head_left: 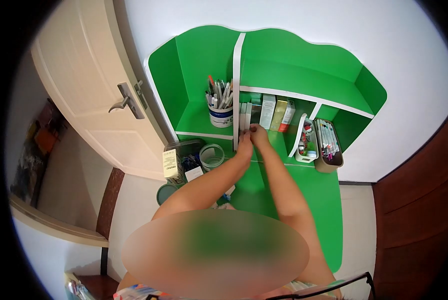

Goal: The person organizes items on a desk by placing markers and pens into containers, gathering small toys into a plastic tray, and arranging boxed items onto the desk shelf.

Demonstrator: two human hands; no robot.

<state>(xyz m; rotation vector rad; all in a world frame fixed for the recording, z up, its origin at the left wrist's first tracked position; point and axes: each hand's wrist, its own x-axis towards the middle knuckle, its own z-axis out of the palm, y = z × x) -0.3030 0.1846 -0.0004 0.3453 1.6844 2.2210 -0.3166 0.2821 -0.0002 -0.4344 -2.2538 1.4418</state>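
Observation:
Both my hands reach into the lower middle compartment of the green shelf unit (309, 75). Fingers of my left hand (245, 142) are drawn together at the lower front of some slim white boxes (245, 112); whether they grip one is hard to see. Close beside it, my right hand (257, 132) is curled, with its fingertips partly hidden. To the right of the slim boxes stand a pale grey box (267, 111), a gold box (279, 114) and a white and orange box (287, 117), all upright.
A pen-filled cup (221, 117) stands on the left shelf. Right are a white bin (307, 156) and a brown bin (330, 164) of pens. A clear jar (212, 156), a cream box (171, 165) and a green lid (167, 193) sit left. A door (89, 85) stands left.

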